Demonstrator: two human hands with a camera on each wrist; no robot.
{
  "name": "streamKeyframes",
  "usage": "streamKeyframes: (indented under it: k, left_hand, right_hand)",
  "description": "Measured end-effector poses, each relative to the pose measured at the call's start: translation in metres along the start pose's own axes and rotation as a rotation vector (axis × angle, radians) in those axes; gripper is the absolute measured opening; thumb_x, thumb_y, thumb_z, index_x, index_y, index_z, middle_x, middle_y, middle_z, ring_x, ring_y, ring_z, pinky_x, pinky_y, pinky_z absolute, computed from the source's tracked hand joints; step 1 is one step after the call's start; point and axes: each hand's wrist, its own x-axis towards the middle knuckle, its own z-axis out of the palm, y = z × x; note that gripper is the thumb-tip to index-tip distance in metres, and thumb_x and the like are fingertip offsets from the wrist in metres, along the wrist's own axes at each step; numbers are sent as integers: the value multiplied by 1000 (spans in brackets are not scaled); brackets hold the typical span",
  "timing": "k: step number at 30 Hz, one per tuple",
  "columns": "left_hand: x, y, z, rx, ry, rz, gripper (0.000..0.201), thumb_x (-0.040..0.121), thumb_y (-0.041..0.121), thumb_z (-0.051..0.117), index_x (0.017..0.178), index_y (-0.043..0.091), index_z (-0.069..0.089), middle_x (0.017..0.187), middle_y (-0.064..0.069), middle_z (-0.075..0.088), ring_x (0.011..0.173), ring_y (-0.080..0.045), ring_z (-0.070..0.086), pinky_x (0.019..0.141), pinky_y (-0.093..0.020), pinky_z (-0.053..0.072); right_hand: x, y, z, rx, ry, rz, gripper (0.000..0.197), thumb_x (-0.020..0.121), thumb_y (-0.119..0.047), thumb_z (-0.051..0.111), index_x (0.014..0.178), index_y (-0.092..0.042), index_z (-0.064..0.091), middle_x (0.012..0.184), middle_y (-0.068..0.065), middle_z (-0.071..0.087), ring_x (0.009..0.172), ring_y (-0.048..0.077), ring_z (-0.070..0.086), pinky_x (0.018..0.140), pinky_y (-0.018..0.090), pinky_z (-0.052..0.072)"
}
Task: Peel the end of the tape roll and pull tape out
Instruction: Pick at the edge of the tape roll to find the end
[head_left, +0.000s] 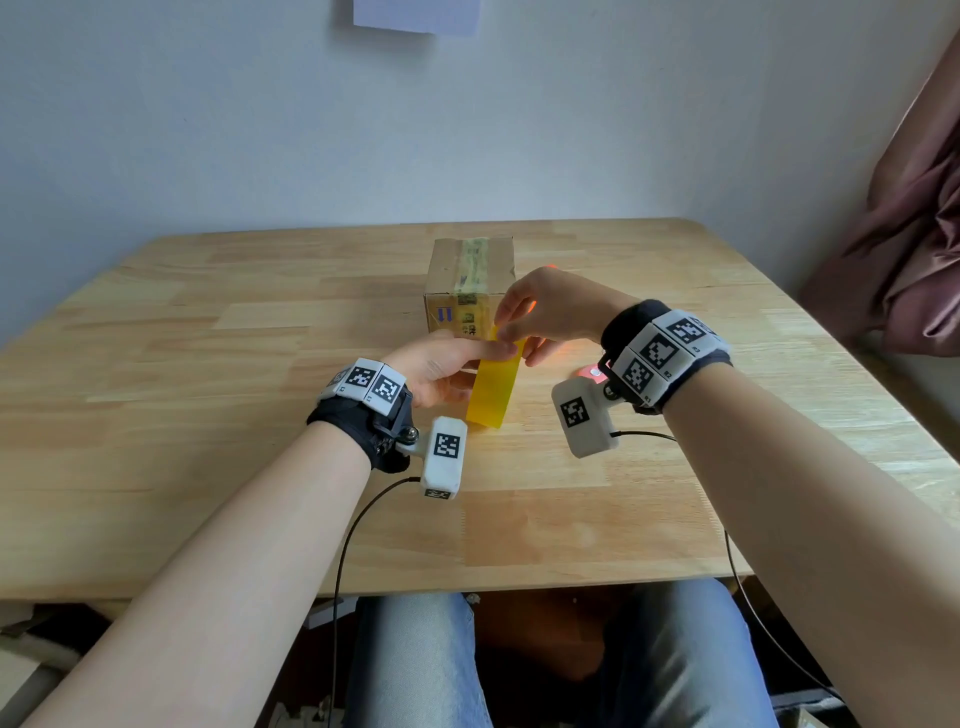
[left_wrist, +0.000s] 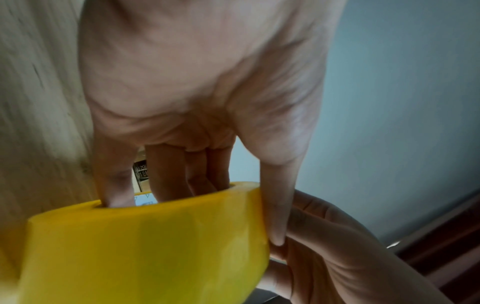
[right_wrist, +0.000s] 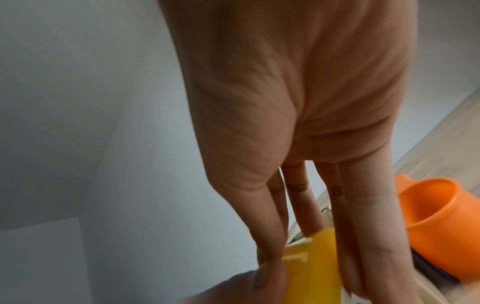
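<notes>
The yellow tape roll (head_left: 492, 387) stands on edge just above the wooden table (head_left: 260, 364), in front of me. My left hand (head_left: 480, 359) grips it: in the left wrist view the fingers (left_wrist: 166, 185) go into the core and the thumb lies along the outer face of the roll (left_wrist: 145, 246). My right hand (head_left: 506, 332) comes from the right onto the top of the roll. In the right wrist view its thumb and forefinger (right_wrist: 271, 252) pinch the outer layer at the top edge of the roll (right_wrist: 314, 271). No pulled-out strip shows.
A taped cardboard box (head_left: 470, 283) stands right behind the hands. An orange cup (right_wrist: 441, 216) lies on its side by the box, mostly hidden behind my right hand. A pinkish cloth (head_left: 909, 249) hangs at the table's right end. Cables trail from both wrists.
</notes>
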Motion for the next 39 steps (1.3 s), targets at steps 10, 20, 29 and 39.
streamKeyframes:
  k: [10, 20, 29, 39]
  left_hand:
    - [0, 4, 1, 27, -21, -21, 38, 77, 26, 82, 110, 10, 71, 100, -9, 77, 96, -27, 69, 108, -50, 45]
    - [2, 7, 5, 78, -19, -20, 39, 77, 26, 83, 110, 9, 71, 90, -4, 78, 88, -23, 71, 95, -42, 52]
    - [8, 12, 11, 87, -13, -35, 49, 77, 29, 84, 118, 7, 69, 98, -8, 74, 90, -25, 69, 97, -45, 51]
    - [9, 14, 11, 88, -38, -53, 48, 80, 28, 81, 120, 6, 67, 95, -6, 72, 85, -22, 68, 84, -37, 53]
  right_hand:
    - [1, 2, -4, -3, 30, 7, 5, 92, -19, 78, 92, -24, 76, 99, 1, 79, 70, 18, 80, 78, 38, 67]
    - [0, 7, -9, -26, 1, 30, 5, 92, -19, 77, 90, -23, 77, 96, 12, 81, 71, 21, 81, 83, 41, 66]
    - [0, 15, -11, 45, 28, 31, 13, 93, -15, 74, 104, -21, 76, 108, 0, 75, 71, 22, 81, 83, 41, 66]
    - [-1, 21, -11, 127, 38, 52, 6, 92, -14, 77, 97, -17, 78, 97, 7, 81, 73, 24, 81, 85, 43, 65]
